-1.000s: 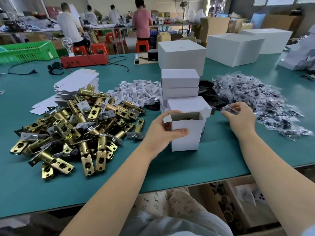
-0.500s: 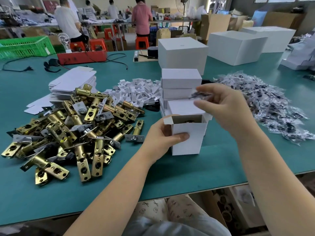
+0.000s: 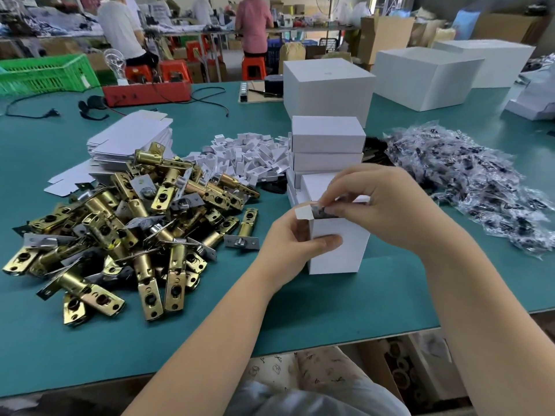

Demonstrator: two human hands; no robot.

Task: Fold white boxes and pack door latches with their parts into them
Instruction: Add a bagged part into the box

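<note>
A small parts bag (image 3: pixel 319 211) is pinched by the right hand (image 3: pixel 381 202) into the open white box (image 3: pixel 339 244) gripped by the left hand (image 3: pixel 291 244); flap closing is called for next.

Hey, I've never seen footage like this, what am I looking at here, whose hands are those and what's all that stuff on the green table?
No machine here: a person wears a camera on the head, so this one head view looks forward and down at their own arms. The left hand holds a small open white box standing upright on the green table. The right hand pinches a little plastic bag of parts at the box's open top. To the left lies a pile of brass door latches; behind it, flat unfolded boxes and small white card pieces. Closed boxes are stacked behind the hands, and more bagged parts are heaped on the right.
</note>
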